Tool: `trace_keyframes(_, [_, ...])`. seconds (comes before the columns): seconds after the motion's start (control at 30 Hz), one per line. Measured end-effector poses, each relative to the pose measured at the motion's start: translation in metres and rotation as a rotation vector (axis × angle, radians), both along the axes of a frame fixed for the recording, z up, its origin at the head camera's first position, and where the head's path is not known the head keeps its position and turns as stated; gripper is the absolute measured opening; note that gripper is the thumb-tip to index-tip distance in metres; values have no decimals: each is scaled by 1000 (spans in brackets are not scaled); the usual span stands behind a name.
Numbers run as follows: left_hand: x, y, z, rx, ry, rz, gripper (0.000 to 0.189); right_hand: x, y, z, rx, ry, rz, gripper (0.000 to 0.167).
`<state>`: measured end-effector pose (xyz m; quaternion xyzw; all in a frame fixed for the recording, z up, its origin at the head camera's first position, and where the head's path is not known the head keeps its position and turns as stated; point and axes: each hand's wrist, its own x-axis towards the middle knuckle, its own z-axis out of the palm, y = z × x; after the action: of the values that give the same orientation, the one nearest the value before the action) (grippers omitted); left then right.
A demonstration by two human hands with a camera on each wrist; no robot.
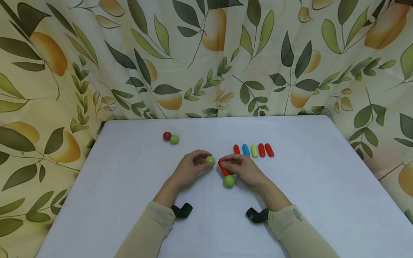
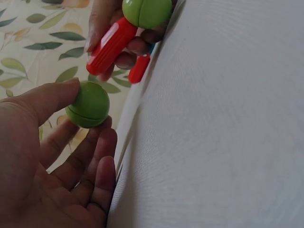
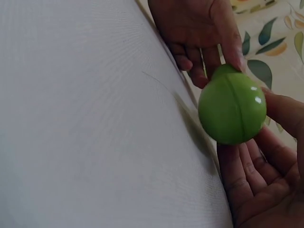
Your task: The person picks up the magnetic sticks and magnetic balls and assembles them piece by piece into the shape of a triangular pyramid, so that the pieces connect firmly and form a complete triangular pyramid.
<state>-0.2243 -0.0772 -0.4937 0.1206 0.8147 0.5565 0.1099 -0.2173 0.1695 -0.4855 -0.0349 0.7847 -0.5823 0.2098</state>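
Observation:
My left hand [image 1: 191, 167] pinches a green ball [image 2: 88, 105] between thumb and fingertips. Facing it, my right hand [image 1: 244, 170] grips a red rod [image 2: 112, 46] with ribbed sides. A second green ball [image 1: 229, 181] is joined to the rod's near end, on the side toward me. The rod's other end points toward the ball in my left hand, with a small gap between them in the head view. In the right wrist view the joined ball hides the rod and covers most of the left hand's ball.
Beyond my right hand several rods lie in a row: red rods [image 1: 261, 150], a blue rod [image 1: 246, 150] and a yellow-green rod [image 1: 254, 151]. At the back left, a dark red ball [image 1: 167, 136] sits beside a green ball [image 1: 174, 139]. A patterned curtain hangs behind the white table [image 1: 129, 150].

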Motion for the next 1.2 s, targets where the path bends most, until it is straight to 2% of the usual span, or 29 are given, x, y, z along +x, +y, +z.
trace_keyframes(0.2, [-4, 1, 0, 6, 6, -17, 33, 0, -1, 6, 36, 14, -18, 35])
trace_keyframes(0.47, [-5, 1, 2, -16, 3, -29, 34, 0, -3, 5, 59, 63, -7, 33])
trace_keyframes(0.77, [-2, 1, 2, -22, -12, -28, 31, 2, -5, 3, 95, 57, -2, 31])
trace_keyframes(1.2, [2, -1, 0, -33, 6, -27, 29, 5, -7, 2, 107, 81, 12, 27])
